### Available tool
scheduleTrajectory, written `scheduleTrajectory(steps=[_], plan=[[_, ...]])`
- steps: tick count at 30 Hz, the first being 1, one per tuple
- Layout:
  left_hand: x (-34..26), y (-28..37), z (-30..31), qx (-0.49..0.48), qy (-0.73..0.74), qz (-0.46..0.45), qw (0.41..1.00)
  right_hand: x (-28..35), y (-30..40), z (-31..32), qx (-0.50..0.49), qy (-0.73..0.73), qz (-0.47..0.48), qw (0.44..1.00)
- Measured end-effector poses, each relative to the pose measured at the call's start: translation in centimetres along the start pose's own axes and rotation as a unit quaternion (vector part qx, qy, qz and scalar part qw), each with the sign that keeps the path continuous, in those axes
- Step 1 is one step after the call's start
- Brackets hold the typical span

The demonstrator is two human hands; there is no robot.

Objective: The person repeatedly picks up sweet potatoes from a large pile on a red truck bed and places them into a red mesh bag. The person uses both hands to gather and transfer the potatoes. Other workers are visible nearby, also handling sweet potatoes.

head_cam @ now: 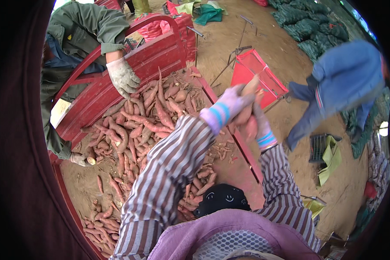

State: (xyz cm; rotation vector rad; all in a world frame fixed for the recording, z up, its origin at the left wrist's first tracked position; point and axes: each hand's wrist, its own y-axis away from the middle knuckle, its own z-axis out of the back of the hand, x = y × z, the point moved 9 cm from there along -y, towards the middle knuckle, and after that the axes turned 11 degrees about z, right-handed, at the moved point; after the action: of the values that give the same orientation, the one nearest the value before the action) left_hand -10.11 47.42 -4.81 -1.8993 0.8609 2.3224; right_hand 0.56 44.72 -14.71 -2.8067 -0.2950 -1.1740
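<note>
My left hand (pixel 233 102), in a purple knit glove with a blue-striped cuff, grips several sweet potatoes (pixel 243 114) above the side edge of a red cart. My right hand (pixel 262 123), gloved alike, closes around them from the other side; its fingers are blurred and partly hidden. Just beyond both hands, a red mesh bag (pixel 247 69) hangs with its mouth spread on a metal stand (pixel 226 69). A heap of loose sweet potatoes (pixel 146 122) lies on the cart bed (pixel 235 175), left of my arms.
A co-worker's gloved hand (pixel 123 76) hovers at the heap; the other (pixel 80 159) touches a sweet potato. Behind rises the cart's red panel (pixel 149 55). Someone in blue (pixel 341 81) bends at the right, near stacked green mesh sacks (pixel 312 29). A black crate (pixel 318 148) sits on the ground.
</note>
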Motion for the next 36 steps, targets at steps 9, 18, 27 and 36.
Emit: scheduleTrajectory(steps=[9, 18, 27, 36], plan=[[-0.8, 0.1, 7.1, -0.166, -0.038, -0.046, 0.984, 9.4, -20.3, 14.7, -0.119, 0.117, 0.158, 0.973], [28.0, 39.8, 22.8, -0.414, 0.096, 0.191, 0.885, -10.7, -20.5, 22.2, -0.278, -0.15, -0.059, 0.947], [60.0, 84.4, 2.1, -0.735, 0.155, 0.483, 0.449, -32.4, 3.5, -20.5, 0.281, 0.363, -0.226, 0.859], [60.3, 67.5, 3.1, -0.719, -0.051, 0.502, 0.478, -52.7, 37.4, -40.9, 0.846, 0.417, 0.175, 0.282]])
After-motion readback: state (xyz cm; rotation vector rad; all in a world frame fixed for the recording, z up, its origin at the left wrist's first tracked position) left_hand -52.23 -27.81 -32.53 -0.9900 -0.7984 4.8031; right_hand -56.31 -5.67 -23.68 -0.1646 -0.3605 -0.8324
